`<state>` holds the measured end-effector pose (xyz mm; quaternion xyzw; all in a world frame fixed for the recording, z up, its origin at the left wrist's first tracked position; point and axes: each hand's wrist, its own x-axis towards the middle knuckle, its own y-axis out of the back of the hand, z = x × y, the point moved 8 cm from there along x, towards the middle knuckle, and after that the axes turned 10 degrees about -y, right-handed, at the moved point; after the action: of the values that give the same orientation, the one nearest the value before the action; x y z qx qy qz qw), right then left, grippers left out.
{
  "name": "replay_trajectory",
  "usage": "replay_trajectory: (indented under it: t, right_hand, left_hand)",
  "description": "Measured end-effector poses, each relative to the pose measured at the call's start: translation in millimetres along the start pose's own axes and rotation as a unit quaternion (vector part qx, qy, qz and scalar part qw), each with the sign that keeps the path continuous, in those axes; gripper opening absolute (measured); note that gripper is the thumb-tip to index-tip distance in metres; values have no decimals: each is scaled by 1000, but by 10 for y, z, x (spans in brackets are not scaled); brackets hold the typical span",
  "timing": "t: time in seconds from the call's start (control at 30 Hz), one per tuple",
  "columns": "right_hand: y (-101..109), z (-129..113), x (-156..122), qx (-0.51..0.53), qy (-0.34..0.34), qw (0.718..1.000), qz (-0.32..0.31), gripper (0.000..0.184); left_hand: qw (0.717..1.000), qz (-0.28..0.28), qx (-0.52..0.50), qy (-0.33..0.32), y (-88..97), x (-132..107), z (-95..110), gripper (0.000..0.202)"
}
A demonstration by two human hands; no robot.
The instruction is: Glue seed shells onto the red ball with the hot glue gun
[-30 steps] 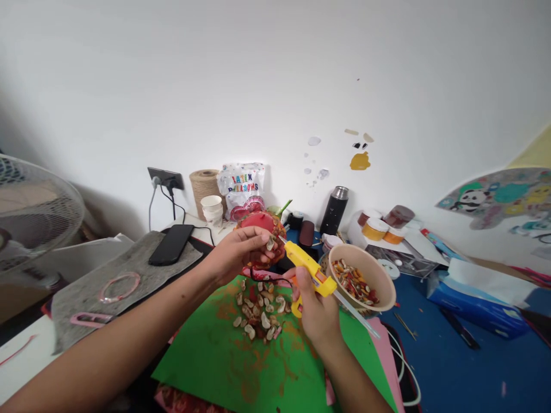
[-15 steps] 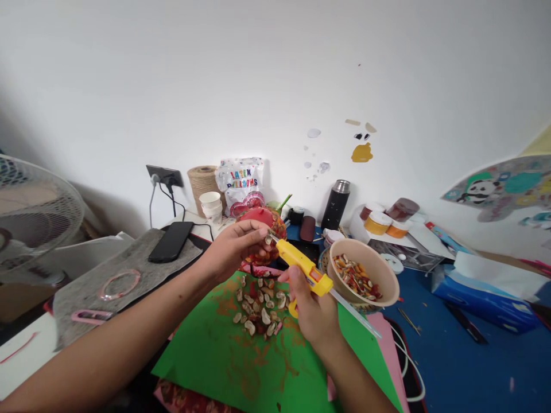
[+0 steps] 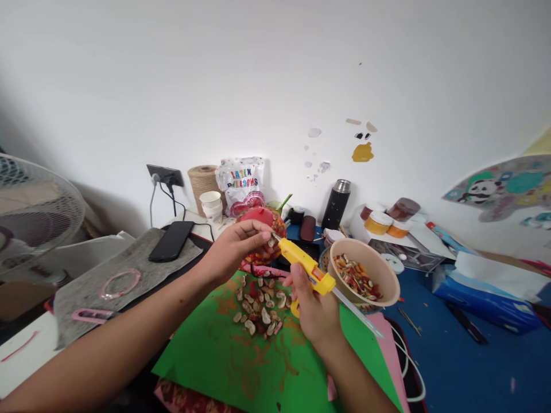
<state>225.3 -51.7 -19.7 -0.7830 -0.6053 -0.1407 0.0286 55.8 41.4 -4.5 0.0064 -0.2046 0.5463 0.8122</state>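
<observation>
Plain white wall [image 3: 258, 69] right across the back, softly and evenly lit, with a black socket [image 3: 165, 174] low on the left and a yellow blotch [image 3: 362, 152] among small grey marks right of middle. Far left, a white fan [image 3: 30, 206] at the table's edge; far right, a panda picture [image 3: 499, 192] against the wall. Below, a cluttered table [image 3: 456, 373], blue-topped on the right, pushed up to the wall.

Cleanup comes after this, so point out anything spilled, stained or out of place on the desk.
A pile of shells lies loose on the green sheet, outside the bowl, below the left hand pinching a single shell and the right hand gripping the glue gun. Rusty brown smears stain the sheet.
</observation>
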Motion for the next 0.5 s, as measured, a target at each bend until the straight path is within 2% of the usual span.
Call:
replay_trajectory:
  t: [0.5]
  right_hand:
    - [12, 38, -5, -8, -6, 1000, 7, 66]
  left_hand:
    - [1000, -7, 5, -7, -29, -4, 34, 42]
